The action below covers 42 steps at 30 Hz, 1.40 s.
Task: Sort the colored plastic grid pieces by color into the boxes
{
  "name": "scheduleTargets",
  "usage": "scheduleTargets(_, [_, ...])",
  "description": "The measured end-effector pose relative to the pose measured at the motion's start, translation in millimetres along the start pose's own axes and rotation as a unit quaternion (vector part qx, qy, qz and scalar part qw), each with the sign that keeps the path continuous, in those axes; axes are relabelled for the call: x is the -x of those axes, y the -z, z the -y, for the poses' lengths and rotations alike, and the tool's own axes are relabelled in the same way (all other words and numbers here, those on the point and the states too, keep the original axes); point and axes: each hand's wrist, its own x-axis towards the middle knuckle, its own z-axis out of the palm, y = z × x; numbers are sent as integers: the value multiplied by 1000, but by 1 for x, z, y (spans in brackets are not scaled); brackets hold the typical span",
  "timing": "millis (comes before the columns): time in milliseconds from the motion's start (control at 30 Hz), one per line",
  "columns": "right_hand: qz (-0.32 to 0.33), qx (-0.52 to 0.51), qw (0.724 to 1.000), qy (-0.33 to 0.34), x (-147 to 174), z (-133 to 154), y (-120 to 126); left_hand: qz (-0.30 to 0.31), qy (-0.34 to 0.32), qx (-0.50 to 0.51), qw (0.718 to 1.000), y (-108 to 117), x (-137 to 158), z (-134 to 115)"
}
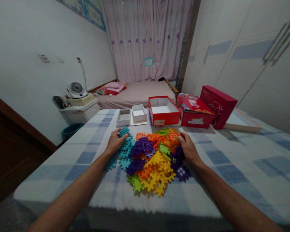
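A heap of notched plastic building tiles (pixel 157 158) in yellow, orange, purple and lime lies on the table. Teal building tiles (pixel 125 149) are grouped along its left side. My left hand (pixel 115 141) rests at the far left edge of the teal tiles, thumb spread from the fingers and touching them. On the opposite side, my right hand (pixel 188 147) has its thumb and fingers closed at the edge of an orange building tile (pixel 173 136). Its other fingers are partly hidden. A purple window-patterned tile (pixel 183 173) lies below that hand.
Behind the heap stand two small white boxes (pixel 123 123), an open red box (pixel 164 119), a printed red carton (pixel 195 120) and an upright crimson box (pixel 218 106). A checked cloth (pixel 87 158) covers the table. Farther back are a bed (pixel 145 91) and a white fan (pixel 76 90).
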Motion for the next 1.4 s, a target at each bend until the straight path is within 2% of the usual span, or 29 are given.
scheduleTargets(400, [8,7,999,30,-2,-5,-2,54,-22,80,995,-45,-13,-54])
scheduleTargets(533, [5,10,1000,27,-2,-5,-2,114,-79,114,984,-53,0,-95])
scheduleTargets(600, [5,9,1000,22,-2,-4,-2,149,-125,124,973,-47,12,-115])
scheduleTargets(667, [8,11,1000,19,-1,-3,-2,164,-180,116,963,-34,28,-124])
scheduleTargets(733, [10,13,1000,19,-1,-2,-2,153,-241,51,957,-14,49,-116])
scheduleTargets(867, [10,19,999,26,-1,-3,-3,123,-180,-91,972,24,101,-58])
scheduleTargets(933, [10,23,999,28,-2,-3,-4,115,-158,-127,972,34,126,-29])
scheduleTargets(1000, [12,26,999,30,-3,-3,-4,100,-152,-155,971,37,144,-13])
scheduleTargets(1067, [14,27,999,32,-3,-3,-4,93,-155,-169,969,33,153,-11])
scheduleTargets(1133, [13,29,999,34,-3,-2,-3,102,-159,-161,969,25,152,-20])
scheduleTargets(1267, [15,29,999,34,-2,-2,-2,112,-152,-107,976,6,134,-45])
scheduleTargets(1400, [11,27,999,41,-2,-4,-3,77,-140,-40,986,-10,115,-56])
